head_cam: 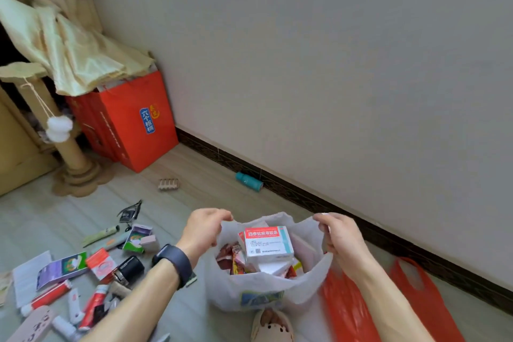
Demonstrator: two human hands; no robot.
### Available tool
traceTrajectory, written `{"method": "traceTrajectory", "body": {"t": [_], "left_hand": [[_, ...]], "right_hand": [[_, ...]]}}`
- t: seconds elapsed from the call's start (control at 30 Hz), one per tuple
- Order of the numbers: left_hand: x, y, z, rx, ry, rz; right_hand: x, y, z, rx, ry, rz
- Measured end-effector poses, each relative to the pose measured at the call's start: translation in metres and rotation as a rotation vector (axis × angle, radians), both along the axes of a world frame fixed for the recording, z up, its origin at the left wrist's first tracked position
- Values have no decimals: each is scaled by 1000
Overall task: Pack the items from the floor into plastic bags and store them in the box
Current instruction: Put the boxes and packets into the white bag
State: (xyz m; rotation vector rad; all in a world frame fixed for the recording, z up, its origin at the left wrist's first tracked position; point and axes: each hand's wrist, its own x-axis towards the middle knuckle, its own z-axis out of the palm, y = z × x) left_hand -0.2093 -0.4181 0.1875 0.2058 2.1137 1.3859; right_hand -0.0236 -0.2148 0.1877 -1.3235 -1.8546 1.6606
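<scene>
White plastic bag (266, 290) sits on the floor (194, 175) before you, its mouth held open: your left hand (204, 230) pinches one edge, your right hand (340, 236) pinches the other. A medicine box (268, 244) lies on top inside. More items (83, 280) lie scattered to your left, an orange bag (349, 311) just right.

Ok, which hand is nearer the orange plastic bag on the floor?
Right. The right hand pinches the white bag just beside the orange bag; the left hand pinches its far side.
</scene>
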Motion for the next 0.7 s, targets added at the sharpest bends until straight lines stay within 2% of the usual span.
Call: {"method": "traceTrajectory", "body": {"t": [0.07, 0.13, 0.2, 0.43, 0.57, 0.7], "left_hand": [[10, -13, -9, -95, 104, -73], [12, -22, -13, -104, 120, -86], [11, -25, -11, -137, 165, -118], [16, -22, -14, -495, 332, -330], [13, -20, -16, -533, 424, -347], [-6, -28, 2, -598, 492, -418]], "right_hand": [[2, -16, -4, 108, -109, 61], [9, -24, -9, 237, -265, 167], [15, -25, -9, 300, -308, 175], [27, -29, -19, 467, -610, 307], [28, -30, -21, 608, -639, 229], [14, -40, -5, 897, -593, 194]]}}
